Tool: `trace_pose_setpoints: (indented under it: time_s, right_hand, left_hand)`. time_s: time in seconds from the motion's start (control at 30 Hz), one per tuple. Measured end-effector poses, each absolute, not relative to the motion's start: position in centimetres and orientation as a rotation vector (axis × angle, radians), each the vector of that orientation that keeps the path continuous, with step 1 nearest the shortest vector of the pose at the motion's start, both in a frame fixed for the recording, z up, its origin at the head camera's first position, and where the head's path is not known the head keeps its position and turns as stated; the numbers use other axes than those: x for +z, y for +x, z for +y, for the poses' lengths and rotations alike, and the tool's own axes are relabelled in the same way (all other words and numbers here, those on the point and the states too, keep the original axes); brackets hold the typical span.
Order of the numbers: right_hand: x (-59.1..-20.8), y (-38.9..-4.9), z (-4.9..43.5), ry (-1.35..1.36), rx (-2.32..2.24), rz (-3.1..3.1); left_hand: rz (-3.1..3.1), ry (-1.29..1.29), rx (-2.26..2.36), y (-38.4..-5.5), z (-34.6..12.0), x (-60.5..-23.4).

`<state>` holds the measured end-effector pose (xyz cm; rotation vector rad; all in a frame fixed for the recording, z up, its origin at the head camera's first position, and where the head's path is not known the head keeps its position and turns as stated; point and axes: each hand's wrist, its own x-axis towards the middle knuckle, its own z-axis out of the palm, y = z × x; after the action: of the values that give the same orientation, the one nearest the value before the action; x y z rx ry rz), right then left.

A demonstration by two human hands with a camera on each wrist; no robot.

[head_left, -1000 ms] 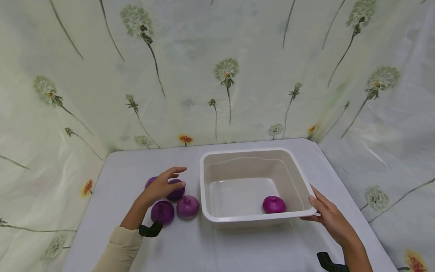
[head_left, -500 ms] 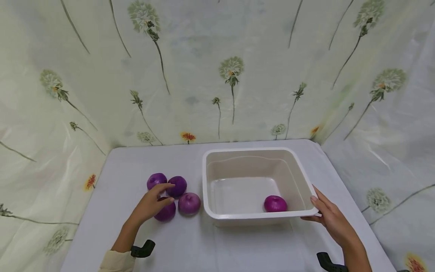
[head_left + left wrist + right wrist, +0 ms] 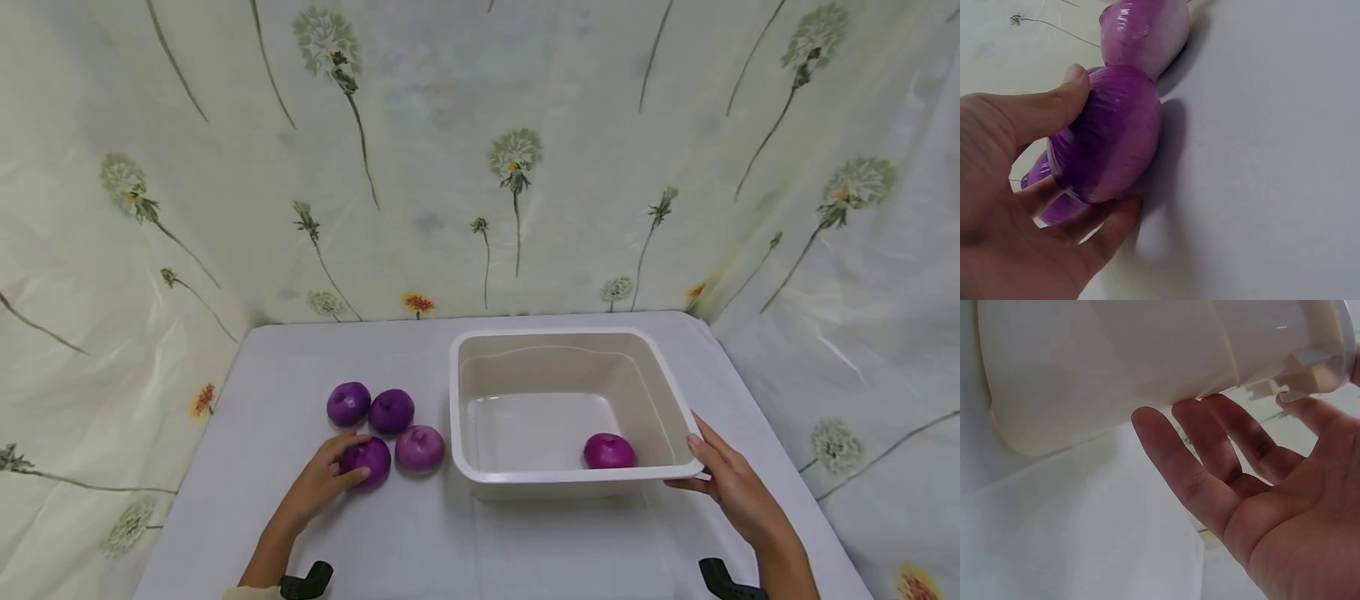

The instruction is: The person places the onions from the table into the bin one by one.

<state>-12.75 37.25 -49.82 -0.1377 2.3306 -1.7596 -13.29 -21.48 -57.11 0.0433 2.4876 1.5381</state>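
My left hand (image 3: pixel 318 483) curls its thumb and fingers round a purple onion (image 3: pixel 367 463), the nearest of a small cluster on the table. In the left wrist view, this onion (image 3: pixel 1110 134) sits between thumb and fingers, close beside a paler onion (image 3: pixel 1144 34). My right hand (image 3: pixel 731 483) grips the right rim of an off-white plastic tub (image 3: pixel 540 478), thumb on top. From the right wrist view, the fingers (image 3: pixel 1185 469) reach under the rim against the tub's outer wall (image 3: pixel 1116 369). One magenta onion (image 3: pixel 609 451) lies inside the tub, near its front right.
Three more onions stand by the held one: a dark one (image 3: pixel 348 404) at the back left, another dark one (image 3: pixel 392 411) behind, and a paler one (image 3: pixel 419 449) close to the tub's left side. A white cloth (image 3: pixel 555 550) covers the table; a flowered curtain (image 3: pixel 420 167) hangs behind.
My left hand has drawn back from over the rear onions toward me and taken hold of the nearest onion. The right hand has stayed on the tub's rim. The view has shifted slightly.
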Motion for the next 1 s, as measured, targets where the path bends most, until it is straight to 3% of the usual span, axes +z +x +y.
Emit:
trace_pose_setpoints:
  time_s: [0.7, 1.0]
  right_hand:
    - [-50.0, -12.6, 37.4, -0.135, -1.767, 2.323]
    - [-50.0, -12.6, 37.6, -0.141, -1.765, 2.330]
  left_hand:
    - [2.478, 0.001, 1.600, -12.3, -21.4, -57.7]
    - [2.428, -0.079, 1.586, -12.0, -21.4, -55.7]
